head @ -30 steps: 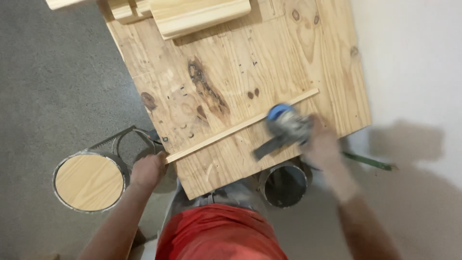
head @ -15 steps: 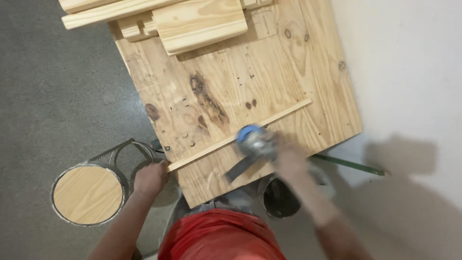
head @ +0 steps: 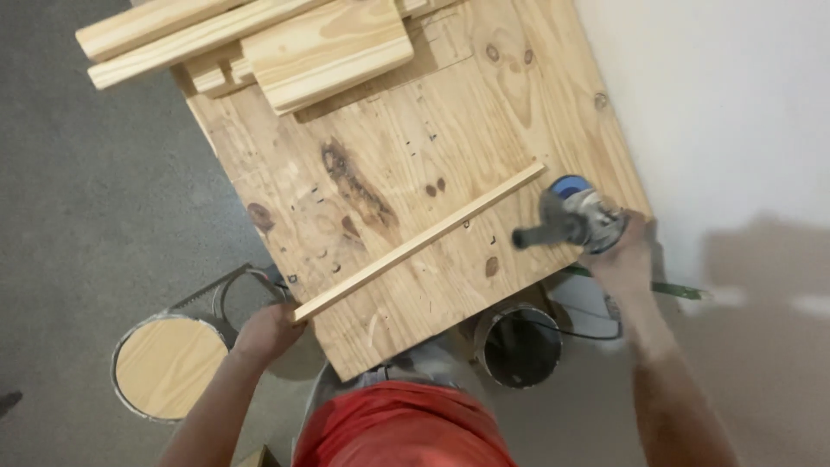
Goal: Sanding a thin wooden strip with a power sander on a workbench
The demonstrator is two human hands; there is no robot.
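Observation:
A thin wooden strip (head: 424, 240) lies diagonally across a plywood work board (head: 380, 138). My left hand (head: 266, 333) grips the strip's near end at the board's left edge. My right hand (head: 624, 257) holds an angle grinder (head: 572, 220) with a blue top and a dark side handle. The grinder sits past the strip's far end, close to the board's right edge.
Stacked timber pieces (head: 251, 47) lie at the board's far end. A round can capped by a wooden disc (head: 170, 366) stands on the floor at left, an open metal can (head: 519, 344) under the board's near edge. A white wall (head: 726, 112) runs along the right.
The grinder travelled left along the strip, then back right past its far end. My left hand stayed on the near end of the strip.

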